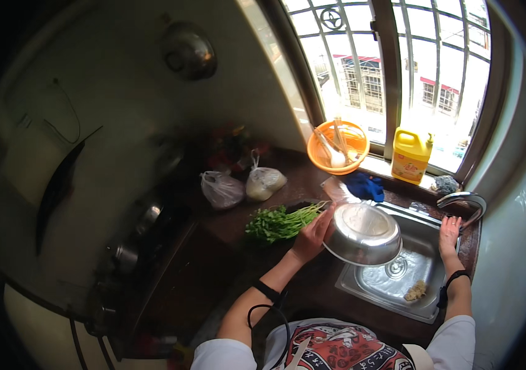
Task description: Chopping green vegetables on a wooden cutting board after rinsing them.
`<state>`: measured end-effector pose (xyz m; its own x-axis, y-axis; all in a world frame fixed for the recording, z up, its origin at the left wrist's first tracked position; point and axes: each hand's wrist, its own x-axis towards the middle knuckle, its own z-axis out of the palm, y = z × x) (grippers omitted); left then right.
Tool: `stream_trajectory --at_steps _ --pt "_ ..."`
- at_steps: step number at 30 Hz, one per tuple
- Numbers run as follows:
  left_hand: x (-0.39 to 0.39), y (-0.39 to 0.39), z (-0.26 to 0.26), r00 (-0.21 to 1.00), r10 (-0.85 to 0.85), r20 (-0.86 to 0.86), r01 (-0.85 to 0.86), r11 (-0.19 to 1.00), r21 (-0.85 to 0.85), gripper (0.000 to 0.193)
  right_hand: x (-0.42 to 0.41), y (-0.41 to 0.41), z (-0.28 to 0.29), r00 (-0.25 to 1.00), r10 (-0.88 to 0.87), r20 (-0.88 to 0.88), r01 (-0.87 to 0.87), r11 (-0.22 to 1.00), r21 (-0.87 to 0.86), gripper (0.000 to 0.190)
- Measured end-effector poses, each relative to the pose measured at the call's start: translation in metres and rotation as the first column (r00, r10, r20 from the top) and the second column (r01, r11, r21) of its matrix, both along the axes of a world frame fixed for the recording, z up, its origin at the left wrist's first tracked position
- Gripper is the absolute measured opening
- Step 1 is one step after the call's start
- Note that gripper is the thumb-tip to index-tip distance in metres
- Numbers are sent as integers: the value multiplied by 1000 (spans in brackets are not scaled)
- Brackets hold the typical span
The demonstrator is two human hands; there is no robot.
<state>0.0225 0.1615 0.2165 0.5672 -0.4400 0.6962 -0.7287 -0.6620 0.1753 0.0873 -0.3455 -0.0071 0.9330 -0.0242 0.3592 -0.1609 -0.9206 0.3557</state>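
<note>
My left hand (313, 233) grips the rim of a stainless steel basin (364, 231), which is tipped with its underside towards me over the left part of the sink. At the far right corner of the steel sink (385, 296), my right hand (450, 233) is at the base of the curved faucet (464, 199). Whether its fingers close on the faucet cannot be made out. A tan scrubber-like clump (415, 290) lies in the sink near the drain. Left of the basin, a bunch of leafy green herbs (281, 222) rests on the dark counter.
Two tied plastic bags (265, 181) stand behind the herbs. An orange basket (338, 148) with utensils and a yellow pump jug (410, 157) are by the window. A blue cloth (365, 186) lies behind the sink. Pots (125, 258) stand at the left, in shadow.
</note>
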Motion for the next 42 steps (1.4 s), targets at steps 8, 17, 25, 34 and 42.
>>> stream_trajectory --at_steps 8,17,25,34,42 --pt "25 41 20 1000 0 5 1 965 -262 51 -54 69 79 994 91 65 -103 969 225 65" --pt "-21 321 -19 590 -213 -779 -736 254 -627 36 -211 113 41 966 -201 -163 259 737 624 25" --pt "-93 485 -147 413 -625 -663 -910 -242 -338 47 -227 178 25 872 -357 -336 481 495 723 20" --pt "-76 493 -231 441 -686 -579 -890 -251 -380 49 -159 276 45 983 -94 -160 181 684 707 21" --pt "-80 470 -201 364 -590 -721 -926 -146 -349 60 -70 341 84 949 -30 -315 251 678 691 28"
